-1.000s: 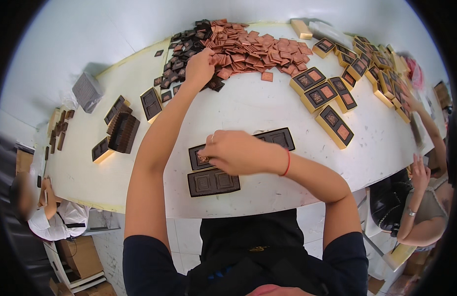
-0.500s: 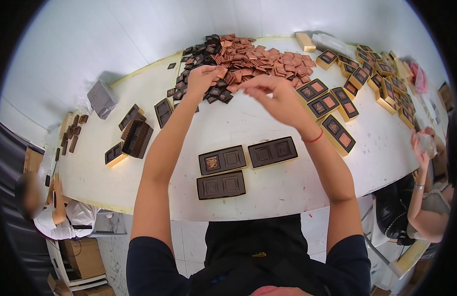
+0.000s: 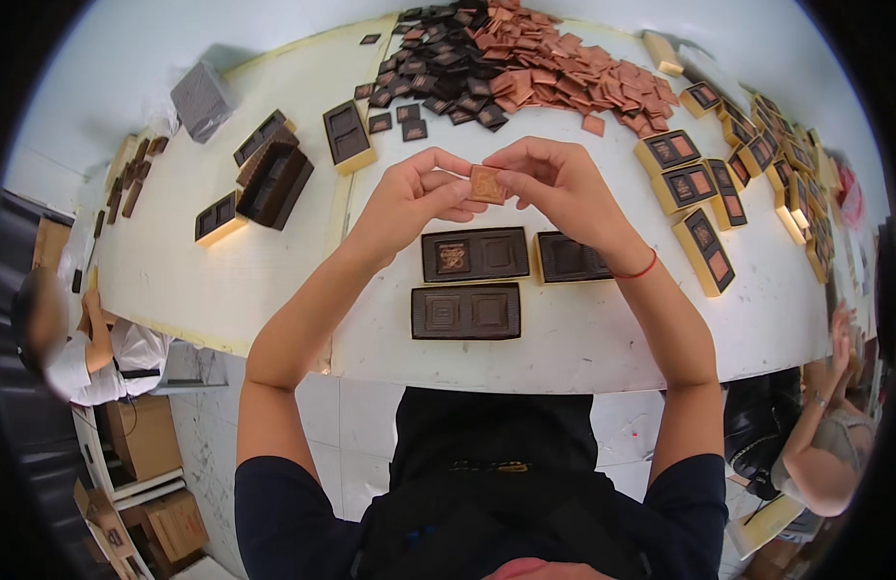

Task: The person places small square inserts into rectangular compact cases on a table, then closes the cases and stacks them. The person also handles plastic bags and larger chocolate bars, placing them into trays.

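Observation:
Between my two hands is a small copper-coloured square packet (image 3: 488,185) with a raised design. My left hand (image 3: 414,198) pinches its left edge, and my right hand (image 3: 559,184) grips it on the right. Just below lies a dark two-compartment tray in a gold box (image 3: 506,254); a dark square with a copper design (image 3: 452,256) sits in its left compartment. Nearer me is another such box (image 3: 465,311) with both compartments bare. A third box (image 3: 564,259) lies under my right wrist, which partly hides it.
Dark square packets (image 3: 438,72) and copper ones (image 3: 574,77) form a heap at the back. Filled boxes (image 3: 687,187) stand at right, with more beyond. At left are stacked dark trays (image 3: 274,184), an open box (image 3: 348,135) and a grey wrapped block (image 3: 202,100). People sit at both sides.
My hands have come back from the heap toward me and met over the boxes, with the copper packet now held between them. The view has tilted, so the table sits higher.

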